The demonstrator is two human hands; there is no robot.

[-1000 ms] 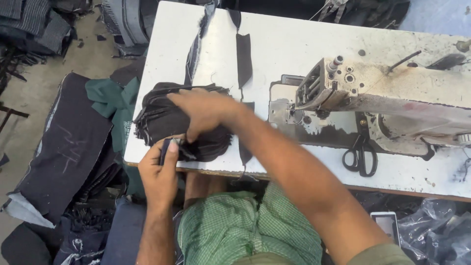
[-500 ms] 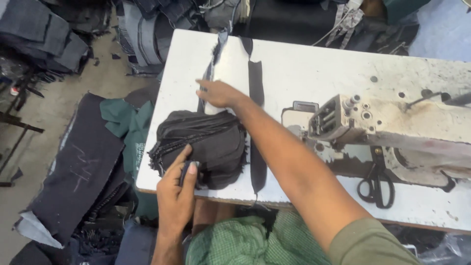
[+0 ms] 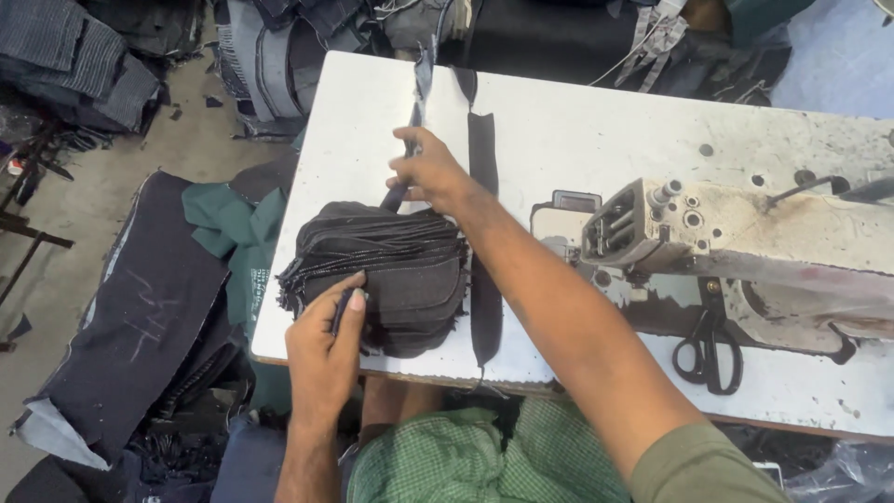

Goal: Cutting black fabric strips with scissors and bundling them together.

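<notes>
Left hand [image 3: 321, 349] pinches edge of dark fabric stack [image 3: 386, 275] at front-left of white surface [image 3: 577, 130]. Right hand [image 3: 430, 174] grips dark strip [image 3: 410, 140] behind stack. Sewing machine [image 3: 745, 242] right, scissors [image 3: 708, 349] below it; denim piles [image 3: 140, 317] on floor [image 3: 93, 196].

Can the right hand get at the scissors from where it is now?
Probably yes. The right hand rests on a dark strip beyond the stack of dark fabric pieces. The scissors lie open to view on the table, but the sewing machine head stands between, so the arm would swing round its near side.
</notes>
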